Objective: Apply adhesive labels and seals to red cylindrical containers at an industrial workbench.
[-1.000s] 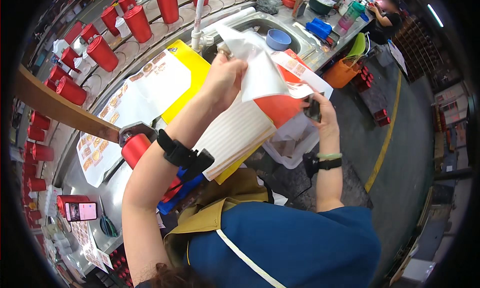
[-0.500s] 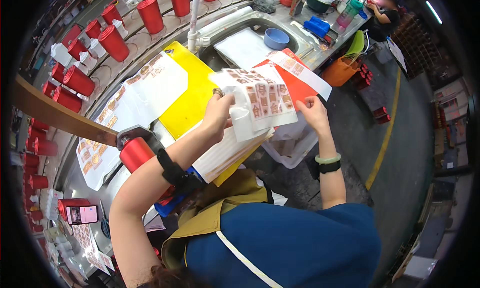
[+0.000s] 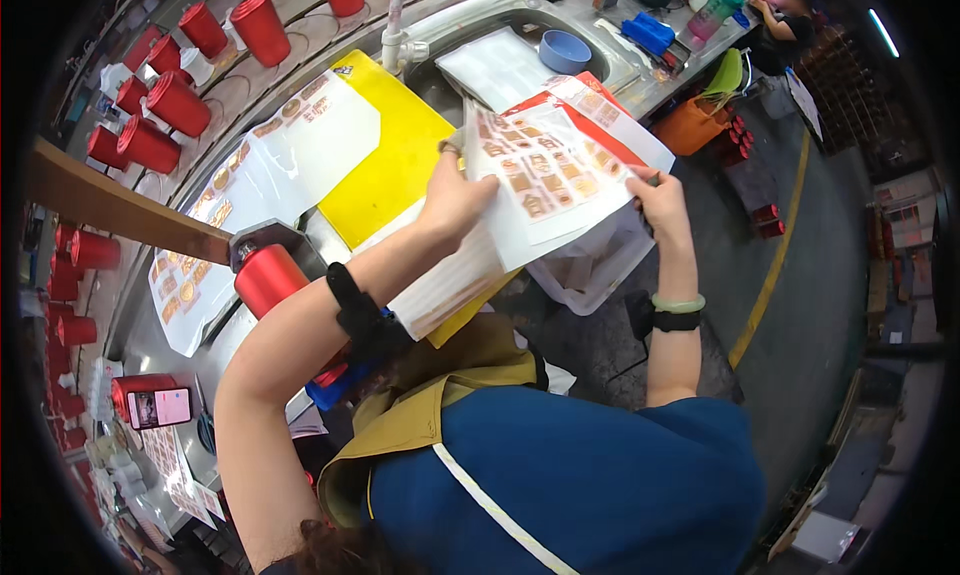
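My left hand (image 3: 458,197) pinches the left edge of a white decal sheet (image 3: 540,233) printed with rows of brown and gold motifs. At the sheet's right edge, my right hand (image 3: 662,203) has its fingers closed on the corner. The sheet is spread between both hands, above a stack of paper sheets (image 3: 440,293). Beneath and behind it lie a yellow folder (image 3: 385,140) and a red sheet (image 3: 594,81), partly covered by another printed strip (image 3: 625,125).
A steel sink (image 3: 440,95) with a blue bowl (image 3: 565,51) lies ahead. Red cylinders (image 3: 178,103) line the conveyor at left. A wooden bar (image 3: 125,205) crosses to a red cylinder (image 3: 268,280) beside my left arm. A white plastic bin (image 3: 590,290) sits below; another person (image 3: 785,30) sits far right.
The sheet, bent over before, is now spread flatter and its printed side shows more. My right hand has moved onto its right edge; my left hand has shifted slightly right.
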Available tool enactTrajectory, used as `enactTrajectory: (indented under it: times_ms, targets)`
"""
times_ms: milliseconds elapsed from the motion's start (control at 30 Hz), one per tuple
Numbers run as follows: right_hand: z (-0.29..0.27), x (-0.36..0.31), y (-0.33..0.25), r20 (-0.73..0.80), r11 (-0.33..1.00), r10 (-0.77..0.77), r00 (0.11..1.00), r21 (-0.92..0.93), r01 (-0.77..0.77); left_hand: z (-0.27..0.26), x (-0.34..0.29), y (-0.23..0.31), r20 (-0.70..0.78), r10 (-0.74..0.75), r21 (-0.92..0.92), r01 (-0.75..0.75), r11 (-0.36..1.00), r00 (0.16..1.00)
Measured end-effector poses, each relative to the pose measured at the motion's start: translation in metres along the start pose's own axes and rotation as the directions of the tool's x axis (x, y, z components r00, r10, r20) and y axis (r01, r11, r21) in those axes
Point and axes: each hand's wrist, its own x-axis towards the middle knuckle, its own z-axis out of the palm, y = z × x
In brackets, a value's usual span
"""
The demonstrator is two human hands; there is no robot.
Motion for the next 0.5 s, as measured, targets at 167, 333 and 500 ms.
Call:
enactTrajectory:
  times_ms: [167, 333, 500]
  targets:
    - [-0.025, 0.02, 0.004, -0.084, 0.998, -0.027, 0.996, -0.06, 0.022, 0.015, -0.01, 0.009, 0.267, 0.03, -0.183, 0.02, 0.983, 0.963]
    - [-0.03, 0.038, 0.047, -0.146, 0.98, -0.037, 0.989, -0.199, 0.007, -0.006, -0.003, -0.006, 0.315, -0.155, 0.251, 0.076, 0.965, 0.936]
    - [-0.044, 0.042, 0.055, -0.282, 0.953, 0.223, 0.933, -0.138, -0.269, -0.064, -0.004, 0.004, 0.136, -0.048, 0.62, -0.047, 0.783, 0.99]
